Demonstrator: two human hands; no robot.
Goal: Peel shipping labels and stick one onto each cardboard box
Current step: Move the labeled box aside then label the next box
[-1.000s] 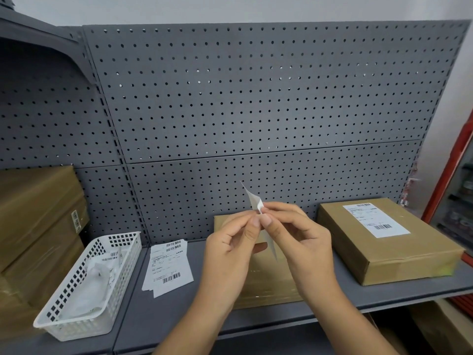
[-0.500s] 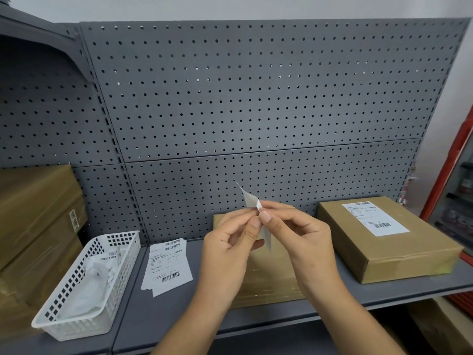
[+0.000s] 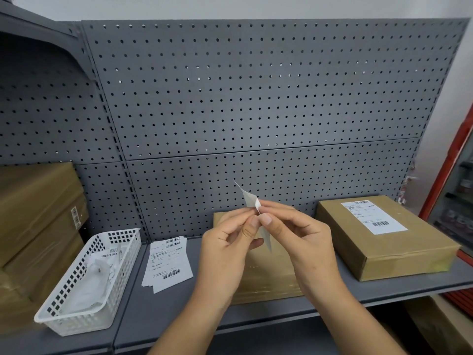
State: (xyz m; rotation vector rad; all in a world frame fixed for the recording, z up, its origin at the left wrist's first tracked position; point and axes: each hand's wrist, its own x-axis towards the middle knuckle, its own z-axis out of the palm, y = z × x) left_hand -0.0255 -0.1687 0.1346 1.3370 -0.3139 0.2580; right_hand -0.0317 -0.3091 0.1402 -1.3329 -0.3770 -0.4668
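Observation:
Both my hands hold one white shipping label (image 3: pixel 250 198) edge-on in front of me, above the shelf. My left hand (image 3: pixel 227 247) pinches it from the left and my right hand (image 3: pixel 299 237) pinches it from the right, thumbs nearly touching. One corner curls back at the fingertips. Behind my hands lies a plain cardboard box (image 3: pixel 266 280), mostly hidden. To the right sits a second cardboard box (image 3: pixel 399 249) with a label (image 3: pixel 372 216) stuck on its top. A loose stack of labels (image 3: pixel 167 265) lies on the grey shelf (image 3: pixel 158 311), left of my hands.
A white perforated basket (image 3: pixel 84 285) with crumpled white paper stands at the shelf's left. Stacked cardboard boxes (image 3: pixel 35 211) fill the left bay. A grey pegboard (image 3: pixel 256 98) backs the shelf. A red frame (image 3: pixel 450 165) rises at the right.
My hands stay in nearly the same place, still working the label's corner. The label's curled corner has shifted slightly at my fingertips.

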